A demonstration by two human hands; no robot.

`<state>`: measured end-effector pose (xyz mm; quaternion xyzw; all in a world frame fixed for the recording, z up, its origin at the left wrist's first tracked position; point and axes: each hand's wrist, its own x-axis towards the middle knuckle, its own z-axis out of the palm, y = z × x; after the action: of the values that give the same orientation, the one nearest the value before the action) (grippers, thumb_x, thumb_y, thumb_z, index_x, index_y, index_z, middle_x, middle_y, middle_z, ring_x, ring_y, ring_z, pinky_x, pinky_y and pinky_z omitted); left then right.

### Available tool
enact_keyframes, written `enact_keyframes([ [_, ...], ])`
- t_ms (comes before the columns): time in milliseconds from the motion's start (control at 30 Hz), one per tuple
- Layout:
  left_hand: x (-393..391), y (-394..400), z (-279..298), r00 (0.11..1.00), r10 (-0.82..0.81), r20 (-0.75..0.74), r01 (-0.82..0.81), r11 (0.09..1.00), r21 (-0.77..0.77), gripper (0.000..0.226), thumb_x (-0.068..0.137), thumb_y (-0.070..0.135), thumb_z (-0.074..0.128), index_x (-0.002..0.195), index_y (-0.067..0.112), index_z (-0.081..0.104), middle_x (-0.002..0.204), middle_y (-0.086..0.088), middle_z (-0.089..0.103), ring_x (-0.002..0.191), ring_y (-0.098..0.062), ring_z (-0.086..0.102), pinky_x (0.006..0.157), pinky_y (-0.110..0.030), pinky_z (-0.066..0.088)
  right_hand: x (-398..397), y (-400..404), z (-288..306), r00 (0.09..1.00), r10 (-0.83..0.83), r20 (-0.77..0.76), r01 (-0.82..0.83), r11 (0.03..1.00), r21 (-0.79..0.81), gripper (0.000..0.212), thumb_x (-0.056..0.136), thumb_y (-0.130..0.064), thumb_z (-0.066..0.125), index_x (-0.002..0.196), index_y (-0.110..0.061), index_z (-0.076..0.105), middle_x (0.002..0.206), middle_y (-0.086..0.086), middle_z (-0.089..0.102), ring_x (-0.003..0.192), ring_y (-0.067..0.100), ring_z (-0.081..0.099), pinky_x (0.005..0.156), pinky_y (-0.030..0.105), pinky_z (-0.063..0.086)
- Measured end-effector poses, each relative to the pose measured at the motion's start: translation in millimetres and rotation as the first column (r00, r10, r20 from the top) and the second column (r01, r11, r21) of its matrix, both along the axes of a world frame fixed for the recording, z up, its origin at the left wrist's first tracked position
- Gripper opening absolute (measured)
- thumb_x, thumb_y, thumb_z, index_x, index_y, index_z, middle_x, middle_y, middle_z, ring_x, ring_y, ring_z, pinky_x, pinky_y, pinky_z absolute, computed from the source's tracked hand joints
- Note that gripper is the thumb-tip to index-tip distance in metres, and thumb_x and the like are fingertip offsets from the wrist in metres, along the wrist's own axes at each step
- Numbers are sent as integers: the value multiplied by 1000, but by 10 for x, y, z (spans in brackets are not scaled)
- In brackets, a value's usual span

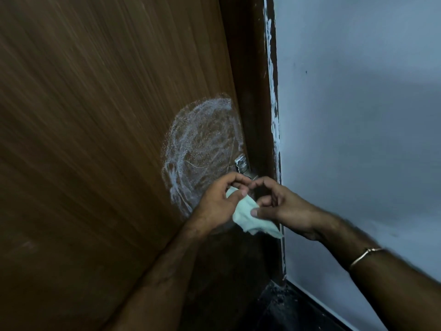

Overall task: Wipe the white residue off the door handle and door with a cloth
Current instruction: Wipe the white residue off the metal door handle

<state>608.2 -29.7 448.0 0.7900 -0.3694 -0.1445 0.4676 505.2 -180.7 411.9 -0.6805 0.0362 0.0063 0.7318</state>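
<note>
A brown wooden door [95, 115] fills the left of the view. A round patch of swirled white residue [202, 144] covers the door near its edge. Just right of the patch is the metal door handle [242, 164], partly hidden behind my fingers. My left hand [219, 201] and my right hand [286, 209] meet just below the handle. Both pinch a crumpled pale green cloth [248, 218] that hangs between them. The cloth is held off the residue patch, at its lower right.
The dark door frame [255, 91] runs down beside the door, with white paint smears along its right side. A pale blue-grey wall [358, 115] lies to the right. Dark floor [286, 311] shows at the bottom. A thin bangle [365, 255] sits on my right wrist.
</note>
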Motion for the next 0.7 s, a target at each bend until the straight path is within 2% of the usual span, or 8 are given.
enact_keyframes([
  [67, -2, -7, 5, 994, 97, -42, -100, 993, -56, 18, 90, 13, 66, 105, 24, 66, 99, 2, 67, 94, -15, 64, 76, -28, 56, -3, 9, -13, 996, -43, 75, 36, 995, 88, 36, 90, 2, 61, 116, -20, 50, 93, 28, 65, 80, 38, 65, 70, 44, 52],
  [133, -50, -17, 9, 942, 176, -285, -214, 971, -106, 18, 92, 22, 64, 109, 20, 63, 104, -2, 66, 95, -19, 66, 76, -31, 59, -11, 8, -8, 988, -90, 122, 67, 981, 181, 23, 91, 3, 58, 106, -13, 53, 92, 25, 62, 80, 34, 62, 68, 40, 51],
  [233, -93, -6, -59, 656, 108, -747, -258, 962, -88, 36, 93, 40, 59, 119, 15, 54, 112, -13, 67, 96, -33, 69, 81, -48, 58, -13, -28, 11, 983, -155, 98, 120, 948, 296, 15, 92, 6, 54, 94, -7, 61, 87, 11, 68, 77, 22, 64, 62, 29, 55],
  [300, -94, 39, -87, 501, 27, -865, -195, 977, -82, 51, 87, 44, 64, 126, 13, 53, 120, -21, 67, 104, -37, 68, 83, -46, 58, -4, -61, -13, 986, -156, 62, 123, 921, 371, 20, 92, 8, 52, 100, -5, 65, 98, 13, 71, 85, 22, 68, 68, 29, 58],
  [367, -99, 50, -100, 439, -37, -898, -152, 982, -115, 58, 81, 39, 71, 130, 13, 54, 122, -22, 66, 107, -36, 67, 85, -43, 57, 0, -86, -44, 988, -148, 33, 119, 892, 436, 28, 92, 8, 51, 112, -5, 65, 113, 17, 69, 94, 25, 69, 75, 32, 59],
  [433, -113, 23, -127, 466, -45, -883, -179, 973, -144, 59, 76, 26, 75, 130, 18, 52, 118, -14, 69, 101, -31, 69, 84, -41, 56, -5, -89, -61, 989, -145, 17, 118, 865, 487, 34, 91, 9, 50, 120, -4, 62, 119, 18, 67, 97, 25, 69, 75, 32, 60],
  [567, -131, 0, -218, 620, -82, -780, -235, 929, -285, 54, 83, -5, 67, 128, 23, 54, 100, -8, 73, 95, -25, 71, 77, -39, 58, 6, -90, -82, 990, -142, 12, 118, 868, 483, 42, 89, 12, 52, 127, -6, 58, 123, 17, 66, 103, 28, 67, 82, 38, 60],
  [700, -161, -15, -254, 788, -57, -613, -136, 955, -264, 42, 85, -9, 65, 118, 16, 66, 94, -6, 73, 93, -19, 71, 76, -31, 57, 21, -145, -90, 990, -135, 26, 118, 931, 346, 47, 87, 11, 57, 128, -12, 60, 124, 16, 65, 100, 25, 67, 82, 41, 53],
])
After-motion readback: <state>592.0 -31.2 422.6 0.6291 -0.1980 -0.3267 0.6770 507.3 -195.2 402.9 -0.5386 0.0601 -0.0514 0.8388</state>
